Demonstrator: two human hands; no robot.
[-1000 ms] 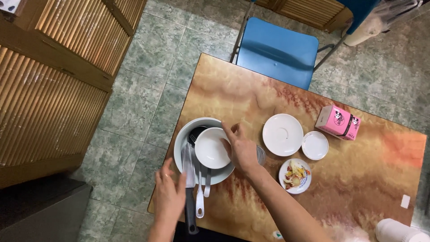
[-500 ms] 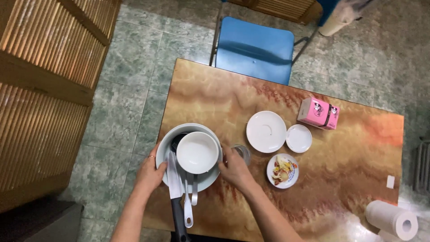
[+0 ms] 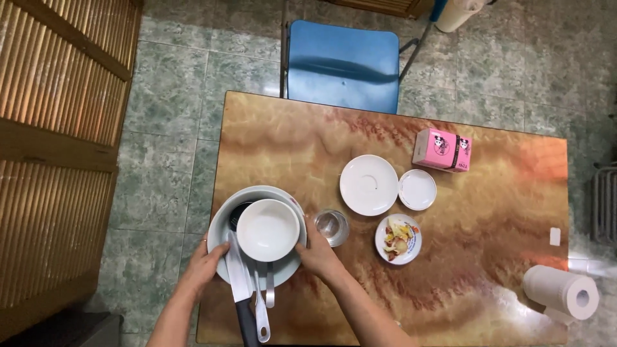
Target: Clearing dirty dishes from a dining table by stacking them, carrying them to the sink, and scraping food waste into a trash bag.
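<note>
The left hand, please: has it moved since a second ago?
Yes. The left hand has come off the knife onto the plate rim's left side.

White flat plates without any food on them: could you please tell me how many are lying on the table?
2. A larger white plate lies near the table's middle, and a smaller white plate sits just right of it, beside the pink carton. None appear hidden.

The table [image 3: 463, 270] is swirly orange, brown and cream, like marble. The floor [image 3: 186, 83] has green, cloudy tiles. The chair [image 3: 342, 64] at the far side is blue. The bowl [image 3: 268, 229] is white, and it sits in a pale grey dish [image 3: 222, 226]. The knife [image 3: 241, 295] has a black handle. The two plates [image 3: 368, 184] are white. The box [image 3: 441, 150] is pink. The paper roll [image 3: 561, 290] at the right is white.
</note>
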